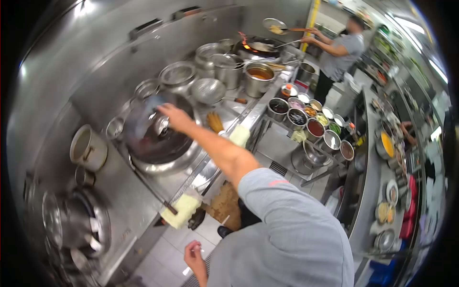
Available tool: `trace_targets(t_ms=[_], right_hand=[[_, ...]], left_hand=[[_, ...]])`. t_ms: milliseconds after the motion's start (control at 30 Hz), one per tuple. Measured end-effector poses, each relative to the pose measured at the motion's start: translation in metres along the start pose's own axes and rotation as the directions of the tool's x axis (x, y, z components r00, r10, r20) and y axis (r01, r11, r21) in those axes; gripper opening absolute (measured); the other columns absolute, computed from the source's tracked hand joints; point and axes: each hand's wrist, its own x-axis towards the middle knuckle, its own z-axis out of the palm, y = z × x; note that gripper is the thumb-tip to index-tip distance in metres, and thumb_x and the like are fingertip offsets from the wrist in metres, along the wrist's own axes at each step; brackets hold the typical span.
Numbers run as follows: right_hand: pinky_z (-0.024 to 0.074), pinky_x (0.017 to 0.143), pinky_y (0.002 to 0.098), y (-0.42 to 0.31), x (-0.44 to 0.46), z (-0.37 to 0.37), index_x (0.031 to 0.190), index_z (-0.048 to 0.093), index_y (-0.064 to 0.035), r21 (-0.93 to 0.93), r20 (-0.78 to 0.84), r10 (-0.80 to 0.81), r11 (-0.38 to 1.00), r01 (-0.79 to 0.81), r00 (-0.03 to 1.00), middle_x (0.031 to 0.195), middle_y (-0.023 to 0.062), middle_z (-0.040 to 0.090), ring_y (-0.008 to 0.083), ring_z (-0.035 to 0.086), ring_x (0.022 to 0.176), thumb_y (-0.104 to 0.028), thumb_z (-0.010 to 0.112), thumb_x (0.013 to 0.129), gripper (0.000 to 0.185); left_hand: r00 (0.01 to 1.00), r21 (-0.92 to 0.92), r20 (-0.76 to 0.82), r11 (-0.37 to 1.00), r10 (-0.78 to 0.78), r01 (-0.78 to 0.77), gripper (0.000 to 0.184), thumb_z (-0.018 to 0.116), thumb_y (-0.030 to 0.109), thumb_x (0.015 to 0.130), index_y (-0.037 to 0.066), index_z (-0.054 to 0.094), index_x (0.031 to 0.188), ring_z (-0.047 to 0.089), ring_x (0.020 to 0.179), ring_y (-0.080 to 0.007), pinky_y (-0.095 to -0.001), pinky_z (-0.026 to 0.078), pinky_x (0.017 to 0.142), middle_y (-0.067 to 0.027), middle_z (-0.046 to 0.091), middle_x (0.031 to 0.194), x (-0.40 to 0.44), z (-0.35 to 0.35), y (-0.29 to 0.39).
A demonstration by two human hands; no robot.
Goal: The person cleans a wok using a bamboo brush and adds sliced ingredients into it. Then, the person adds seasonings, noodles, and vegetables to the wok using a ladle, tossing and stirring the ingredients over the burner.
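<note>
My right hand reaches over a large dark wok set in the steel range. Its fingers point toward the far side of the wok and are blurred, and whether they grip anything is unclear. A bright, shiny patch shows in the wok just below the hand, and a bluish-grey smear lies beside the fingertips. Low in the view, my left hand hangs near my body, fingers loosely bent and nothing visible in it. Ahead of it, a folded pale yellow cloth lies on the range's front edge, beside a long-handled tool's grip.
Pots and a perforated strainer stand right of the wok, near a bamboo brush. A white bucket is at left. Several seasoning containers fill a rack. A co-worker cooks at a flaming wok.
</note>
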Motion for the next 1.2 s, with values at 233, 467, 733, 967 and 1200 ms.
trace_targets(t_ms=[233, 467, 733, 967, 1200], right_hand=[[0.046, 0.093, 0.0616, -0.027, 0.008, 0.038, 0.145, 0.043, -0.0179, -0.017, 0.128, 0.106, 0.994, -0.104, 0.986, 0.152, 0.0172, 0.035, 0.0441, 0.051, 0.122, -0.01, 0.059, 0.086, 0.061], [0.0489, 0.095, 0.0491, -0.029, -0.053, -0.03, 0.146, 0.039, -0.012, -0.302, 0.256, 0.225, 0.943, -0.144, 0.94, 0.15, 0.0211, 0.037, 0.0429, 0.051, 0.122, -0.002, 0.052, 0.086, 0.062], [0.0457, 0.101, 0.0446, -0.065, -0.152, -0.125, 0.133, 0.051, 0.0023, 0.172, -0.326, -0.123, 0.967, 0.187, 0.937, 0.13, 0.0239, 0.056, 0.0395, 0.055, 0.118, 0.0, 0.052, 0.084, 0.049], [0.0504, 0.088, 0.0418, -0.054, -0.531, -0.242, 0.114, 0.067, -0.0068, 0.236, -0.059, 0.508, 0.844, -0.482, 0.859, 0.107, 0.0142, 0.067, 0.0323, 0.063, 0.102, -0.012, 0.058, 0.092, 0.024], [0.0511, 0.078, 0.0426, -0.105, -0.873, -0.495, 0.128, 0.059, -0.0122, 0.218, -0.745, 0.66, 0.099, -0.971, -0.1, 0.097, 0.0172, 0.067, 0.035, 0.064, 0.086, -0.005, 0.049, 0.088, 0.042]], left_hand=[[0.775, 0.337, 0.573, 0.786, 0.267, -0.519, 0.015, 0.065, 0.002, 0.085, 0.002, 0.071, 0.099, 0.066, 0.092, -0.0307, -0.0365, 0.051, 0.084, -0.0146, 0.07, 0.098, 0.034, 0.041, 0.057], [0.699, 0.25, 0.666, 0.806, 0.259, -0.537, 0.016, 0.067, 0.007, 0.087, 0.003, 0.071, 0.102, 0.066, 0.094, -0.0312, -0.0379, 0.051, 0.083, -0.0138, 0.07, 0.098, 0.019, 0.119, 0.055], [0.482, 0.182, 0.867, 0.816, 0.131, -0.549, 0.017, 0.067, 0.01, 0.088, 0.004, 0.071, 0.103, 0.065, 0.091, -0.0331, -0.0394, 0.051, 0.081, -0.0133, 0.07, 0.099, -0.046, 0.205, 0.062], [0.464, 0.239, 0.886, 0.845, 0.012, -0.478, 0.017, 0.064, 0.003, 0.087, -0.001, 0.069, 0.103, 0.067, 0.087, -0.028, -0.0343, 0.052, 0.076, -0.016, 0.069, 0.096, -0.1, 0.271, 0.053], [0.181, 0.14, 0.983, 0.729, -0.022, -0.67, 0.017, 0.064, 0.002, 0.087, 0.001, 0.069, 0.103, 0.066, 0.086, -0.0295, -0.0361, 0.051, 0.075, -0.0146, 0.067, 0.091, -0.163, 0.363, 0.069]])
